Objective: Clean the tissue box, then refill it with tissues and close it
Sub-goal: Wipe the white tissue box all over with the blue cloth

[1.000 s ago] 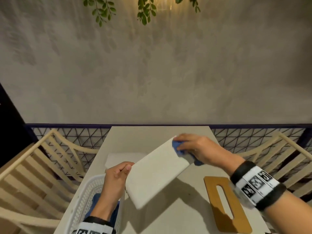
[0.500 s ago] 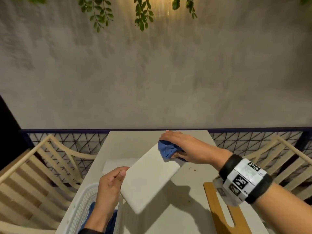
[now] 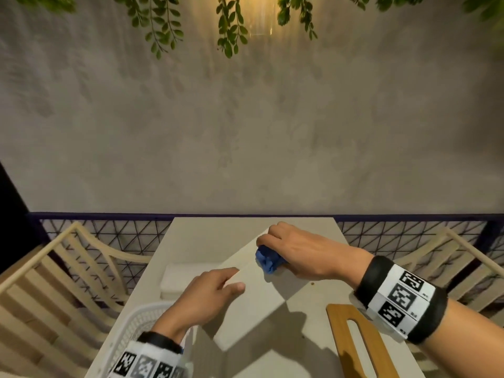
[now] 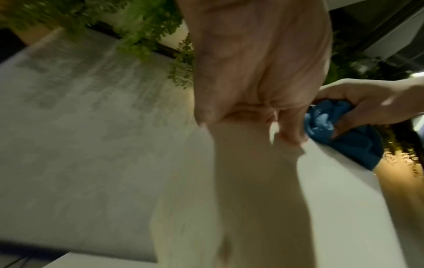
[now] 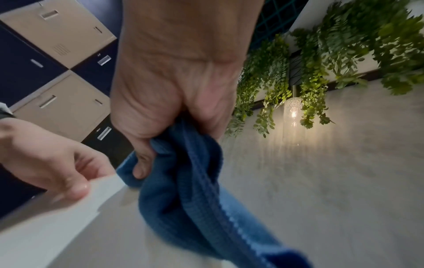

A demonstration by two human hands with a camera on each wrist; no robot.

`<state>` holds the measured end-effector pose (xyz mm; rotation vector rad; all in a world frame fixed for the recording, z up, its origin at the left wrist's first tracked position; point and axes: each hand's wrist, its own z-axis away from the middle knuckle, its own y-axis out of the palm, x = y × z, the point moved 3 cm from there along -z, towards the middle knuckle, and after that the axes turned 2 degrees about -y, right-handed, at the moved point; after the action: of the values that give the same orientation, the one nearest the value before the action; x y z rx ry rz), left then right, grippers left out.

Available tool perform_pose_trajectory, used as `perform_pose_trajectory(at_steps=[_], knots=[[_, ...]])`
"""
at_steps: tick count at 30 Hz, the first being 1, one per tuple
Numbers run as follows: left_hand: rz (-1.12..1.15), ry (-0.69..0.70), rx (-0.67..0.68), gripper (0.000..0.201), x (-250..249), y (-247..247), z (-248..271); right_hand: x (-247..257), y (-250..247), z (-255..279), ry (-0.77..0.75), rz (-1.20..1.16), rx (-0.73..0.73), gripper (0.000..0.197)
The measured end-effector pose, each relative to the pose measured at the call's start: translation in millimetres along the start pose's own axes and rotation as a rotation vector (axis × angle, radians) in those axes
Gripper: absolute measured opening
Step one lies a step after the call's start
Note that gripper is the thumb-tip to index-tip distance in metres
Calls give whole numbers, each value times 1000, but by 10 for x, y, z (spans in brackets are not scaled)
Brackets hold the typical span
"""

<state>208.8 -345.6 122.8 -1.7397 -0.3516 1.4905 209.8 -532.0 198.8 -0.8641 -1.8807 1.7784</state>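
Box (image 3: 253,301) tilts from near-left to far-right over the desk (image 3: 207,233); my left hand (image 3: 201,298) pinches its near-left edge, right hand (image 3: 305,255) clutches the cloth (image 3: 267,259) at its far end.

A pale rectangular table (image 3: 313,317) runs lengthwise away from the viewer, its far end meeting a dark lattice railing (image 3: 109,236), with a slatted chair (image 3: 54,282) on each side. On its left half lie a flat white stack, apparently tissues (image 3: 185,279), and nearer the viewer a white perforated basket (image 3: 131,331) at the left edge. On the near right lies a flat wooden lid (image 3: 354,350) with a long slot cut through it, well apart from the basket; a small brown speck (image 3: 312,283) sits on the bare surface beyond it.
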Motion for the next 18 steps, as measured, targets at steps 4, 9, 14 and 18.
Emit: perform_pose_trajectory(at_steps=[4, 9, 14, 18], knots=[[35, -16, -107, 33, -273, 48, -256, -9, -13, 51, 51, 27, -94, 40], [154, -39, -283, 22, -391, 173, -341, 37, 150, 228, 116, -189, -361, 39], [119, -39, -338, 23, -341, 262, -316, 101, 550, 643, 28, -152, -482, 37], [166, -73, -347, 16, -304, 304, -319, 94, 539, 474, 156, -237, -647, 50]])
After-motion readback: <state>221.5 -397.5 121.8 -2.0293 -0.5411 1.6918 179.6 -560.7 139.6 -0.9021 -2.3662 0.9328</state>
